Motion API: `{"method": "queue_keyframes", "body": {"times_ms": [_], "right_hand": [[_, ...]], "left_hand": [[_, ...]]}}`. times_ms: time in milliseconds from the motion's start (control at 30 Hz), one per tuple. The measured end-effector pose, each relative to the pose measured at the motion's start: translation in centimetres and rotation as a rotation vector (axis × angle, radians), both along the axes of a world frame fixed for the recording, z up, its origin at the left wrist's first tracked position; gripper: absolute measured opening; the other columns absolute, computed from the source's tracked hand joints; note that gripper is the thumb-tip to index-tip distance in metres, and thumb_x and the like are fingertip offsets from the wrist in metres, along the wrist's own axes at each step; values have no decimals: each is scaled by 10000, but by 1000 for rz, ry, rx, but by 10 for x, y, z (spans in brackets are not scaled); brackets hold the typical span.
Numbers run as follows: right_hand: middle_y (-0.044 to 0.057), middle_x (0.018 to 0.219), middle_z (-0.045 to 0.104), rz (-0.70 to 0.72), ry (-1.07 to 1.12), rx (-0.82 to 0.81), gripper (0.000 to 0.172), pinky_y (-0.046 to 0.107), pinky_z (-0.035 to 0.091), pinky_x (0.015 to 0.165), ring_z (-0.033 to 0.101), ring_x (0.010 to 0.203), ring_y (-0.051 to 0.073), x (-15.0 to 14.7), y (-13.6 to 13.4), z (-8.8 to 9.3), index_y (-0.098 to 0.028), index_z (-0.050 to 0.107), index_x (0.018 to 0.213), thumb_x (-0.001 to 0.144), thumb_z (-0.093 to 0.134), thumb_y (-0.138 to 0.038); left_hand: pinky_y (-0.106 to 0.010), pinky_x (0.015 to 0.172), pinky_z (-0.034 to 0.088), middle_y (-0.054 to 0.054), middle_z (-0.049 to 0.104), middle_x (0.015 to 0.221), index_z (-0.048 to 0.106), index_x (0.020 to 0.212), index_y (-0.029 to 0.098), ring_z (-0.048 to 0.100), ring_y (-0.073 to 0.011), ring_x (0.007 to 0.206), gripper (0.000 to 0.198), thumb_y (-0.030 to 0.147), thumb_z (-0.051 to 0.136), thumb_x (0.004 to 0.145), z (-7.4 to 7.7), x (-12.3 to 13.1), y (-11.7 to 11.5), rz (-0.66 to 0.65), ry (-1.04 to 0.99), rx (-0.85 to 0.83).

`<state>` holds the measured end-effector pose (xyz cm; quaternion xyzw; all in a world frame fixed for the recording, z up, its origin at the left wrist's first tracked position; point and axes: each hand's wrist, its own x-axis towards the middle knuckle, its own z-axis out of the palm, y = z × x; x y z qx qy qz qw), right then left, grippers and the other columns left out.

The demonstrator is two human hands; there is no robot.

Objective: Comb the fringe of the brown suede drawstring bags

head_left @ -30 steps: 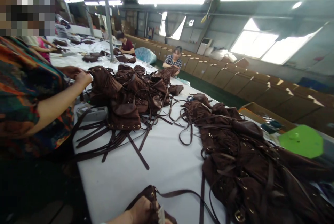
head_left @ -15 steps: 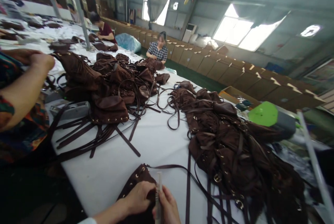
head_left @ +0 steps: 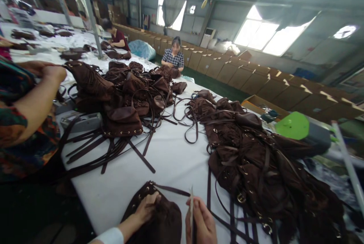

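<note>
Since half a second ago the right hand (head_left: 200, 223) has drawn off the bag (head_left: 165, 223), pinching a thin tool (head_left: 192, 203) upright. The left hand (head_left: 146, 206) curls closed on the bag's rim at the table's (head_left: 170, 160) near edge. Lacing looks underway; next needs the tool lined up with that rim.

**Wearer: Hands and Clothing**

The left hand (head_left: 146, 207) is bare. Its forearm is covered by a white sleeve (head_left: 112, 236) with a plain, close-fitting cuff that ends at the wrist. The right hand (head_left: 200, 223) is also bare. It is visible to the wrist only, so its sleeve cannot be determined.
</note>
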<state>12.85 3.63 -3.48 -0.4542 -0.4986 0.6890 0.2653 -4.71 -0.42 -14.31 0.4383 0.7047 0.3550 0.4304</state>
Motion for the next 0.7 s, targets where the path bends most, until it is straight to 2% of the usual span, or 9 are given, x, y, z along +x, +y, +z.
{"method": "queue_keyframes", "body": {"times_ms": [100, 200, 300, 400, 467, 533, 600, 700], "right_hand": [[-74, 483, 477, 39, -186, 2, 566, 201, 297, 311, 402, 309, 98, 9, 24, -6, -182, 551, 1017, 746, 518, -678], [-27, 545, 562, 122, -269, 129, 467, 229, 371, 380, 493, 380, 131, -8, 39, -16, -185, 584, 1008, 798, 483, -590], [43, 701, 650, 166, -268, 306, 302, 246, 432, 523, 592, 580, 166, -42, 44, -15, -193, 620, 943, 832, 484, -438], [64, 729, 665, 283, -212, 329, 195, 255, 447, 606, 603, 674, 181, -75, 31, -14, -177, 642, 809, 796, 536, -341], [38, 668, 642, 377, -174, 270, 175, 239, 432, 519, 564, 563, 151, -88, 13, -19, -163, 634, 768, 782, 535, -307], [-22, 544, 562, 431, -105, 84, 164, 199, 340, 377, 445, 393, 94, -92, -6, -26, -159, 605, 735, 773, 533, -301], [-75, 431, 448, 442, -26, -112, 229, 176, 214, 301, 310, 295, 56, -88, -18, -32, -164, 559, 674, 790, 530, -359], [-100, 361, 382, 400, 78, -277, 409, 167, 164, 281, 255, 258, 40, -77, -23, -34, -166, 529, 653, 806, 529, -545]], "left_hand": [[-271, 630, 392, 34, 432, 606, 431, 639, 209, 451, -147, 624, 379, 536, 419, 830, 20, -11, 9, 113, -82, 57], [-236, 566, 357, 64, 338, 604, 399, 706, 214, 381, -117, 575, 358, 538, 379, 857, 44, -17, 16, 183, -156, 133], [-224, 487, 298, 83, 290, 559, 422, 742, 206, 314, -102, 503, 363, 531, 350, 885, 70, -20, 21, 148, -201, 181], [-233, 568, 346, 48, 416, 598, 488, 726, 184, 403, -114, 580, 378, 496, 363, 898, 89, -22, 28, 69, -184, 254], [-239, 614, 349, 31, 479, 631, 536, 712, 173, 436, -119, 622, 382, 462, 377, 904, 98, -24, 33, -7, -159, 282], [-238, 582, 325, 39, 493, 599, 581, 703, 170, 427, -111, 582, 372, 441, 415, 898, 104, -27, 38, -116, -156, 274], [-235, 532, 296, 55, 486, 553, 619, 712, 174, 402, -100, 525, 331, 445, 501, 862, 108, -33, 42, -217, -176, 250], [-226, 554, 344, 47, 529, 609, 643, 939, 182, 440, -108, 557, 361, 508, 515, 850, 114, -47, 45, -218, -224, 244]]}}
